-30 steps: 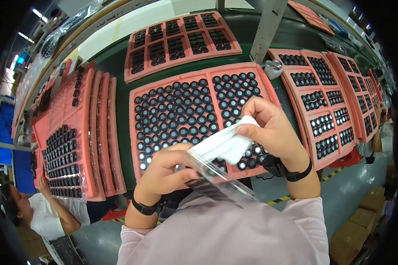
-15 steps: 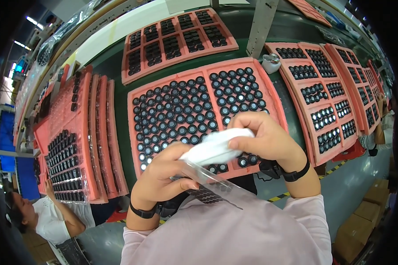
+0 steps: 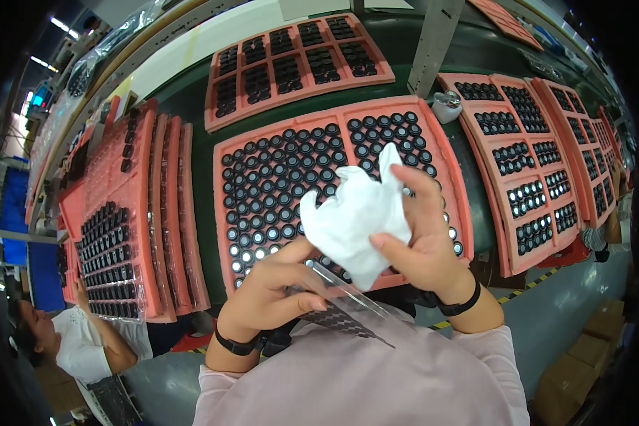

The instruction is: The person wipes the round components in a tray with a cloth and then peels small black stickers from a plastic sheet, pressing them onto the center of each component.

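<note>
A crumpled white cloth (image 3: 355,216) is pinched between the thumb and fingers of my right hand (image 3: 432,245), its loose edges spread out. My left hand (image 3: 273,290) grips one end of a clear plastic sheet (image 3: 342,323) with a dark repeating pattern, slanting toward my shirt. Both hands hover above the near side of a pink foam tray (image 3: 447,156). Rows of small round black parts (image 3: 280,182) with pale centres sit in it. The cloth and my hands hide some of them.
Beyond lies another filled pink tray (image 3: 302,53). More trays (image 3: 500,192) stand at right, near a small metal-topped bottle (image 3: 446,106) and a metal post (image 3: 437,42). Upright pink trays (image 3: 181,234) lean at left, where a co-worker (image 3: 92,344) reaches toward black parts.
The white cloth, blurred and bunched between both hands before, now hangs more spread out from my right hand alone. My left hand has drawn slightly away from it, still holding the plastic sheet.
</note>
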Tool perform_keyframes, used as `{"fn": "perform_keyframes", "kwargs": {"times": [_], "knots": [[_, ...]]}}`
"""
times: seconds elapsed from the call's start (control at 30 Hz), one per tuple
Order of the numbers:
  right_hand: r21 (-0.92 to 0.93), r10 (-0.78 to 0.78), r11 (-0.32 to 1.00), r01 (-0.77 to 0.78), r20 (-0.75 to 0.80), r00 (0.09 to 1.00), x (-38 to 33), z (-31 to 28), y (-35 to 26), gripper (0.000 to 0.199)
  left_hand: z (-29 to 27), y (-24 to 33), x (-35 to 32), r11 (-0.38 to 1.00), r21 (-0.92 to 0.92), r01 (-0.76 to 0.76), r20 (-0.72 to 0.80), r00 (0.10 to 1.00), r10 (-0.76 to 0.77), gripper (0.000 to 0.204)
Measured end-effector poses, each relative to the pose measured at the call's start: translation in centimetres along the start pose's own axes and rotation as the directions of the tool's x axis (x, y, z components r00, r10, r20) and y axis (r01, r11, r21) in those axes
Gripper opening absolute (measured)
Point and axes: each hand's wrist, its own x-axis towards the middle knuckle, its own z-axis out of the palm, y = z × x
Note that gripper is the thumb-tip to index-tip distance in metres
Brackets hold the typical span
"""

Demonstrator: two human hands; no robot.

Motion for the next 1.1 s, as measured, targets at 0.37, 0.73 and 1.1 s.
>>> {"fn": "perform_keyframes", "kwargs": {"times": [0.37,0.73,1.1], "knots": [[-0.712,0.182,0.701,-0.052,0.108,0.977,-0.5,-2.3,-1.0,0.024,-1.1,0.1,0.2,0.966,0.257,-0.024,-0.102,0.993,0.052,0.021],[0.404,0.240,0.851,-0.336,0.270,0.932,0.8,-2.9,1.3,0.013,-0.6,-2.2,2.0,0.977,0.215,0.000,0.087,0.996,-0.019,0.018],[-0.857,-0.070,0.462,-0.227,-0.291,0.954,7.7,-20.2,-2.7,0.037,-3.9,1.2,-5.0,0.947,0.316,-0.061,-0.327,0.930,0.169,0.038]]}}
